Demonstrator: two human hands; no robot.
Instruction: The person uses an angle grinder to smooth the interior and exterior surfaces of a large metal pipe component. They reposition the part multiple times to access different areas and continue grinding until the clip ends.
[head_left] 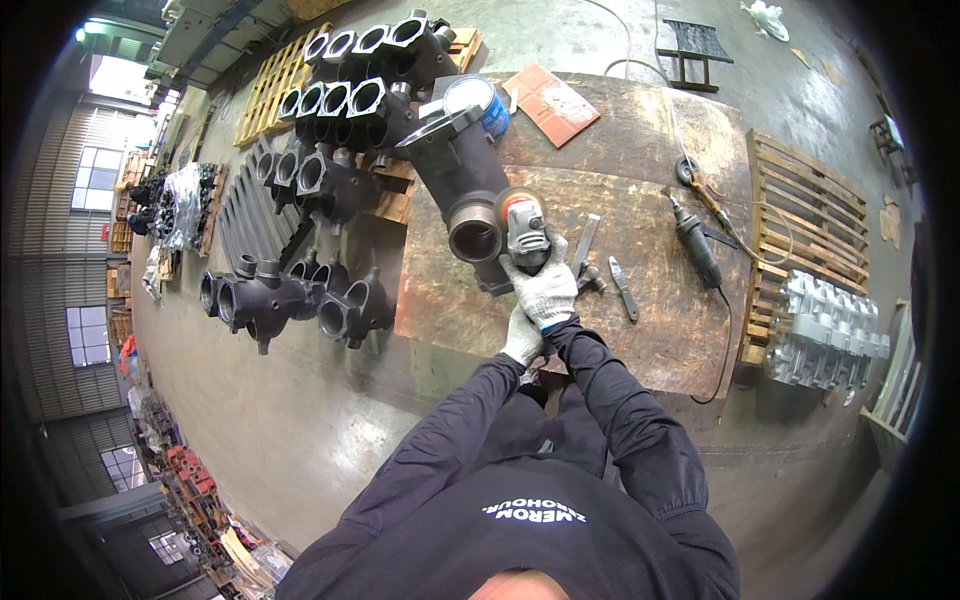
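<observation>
My right hand (546,290), in a white knit glove, is wrapped round the grey body of an angle grinder (527,232). Just behind and below it, my gloved left hand (523,337) is closed at the rear end of the grinder; its fingers are partly hidden. The grinder's reddish disc (513,201) is at the round, machined opening of a black cast-metal valve body (456,165), which lies on a worn wooden board (640,215). Whether the disc touches the metal cannot be made out. To the right of my hands lie a hammer (594,277) and a flat-bladed hand tool (623,288).
Another corded power tool (697,242) and a tool with a wheel (712,200) lie on the board's right side. A blue-and-white can (490,106) stands beyond the casting. Black castings (345,110) fill the left; a wooden pallet (808,215) and silvery castings (822,330) stand right.
</observation>
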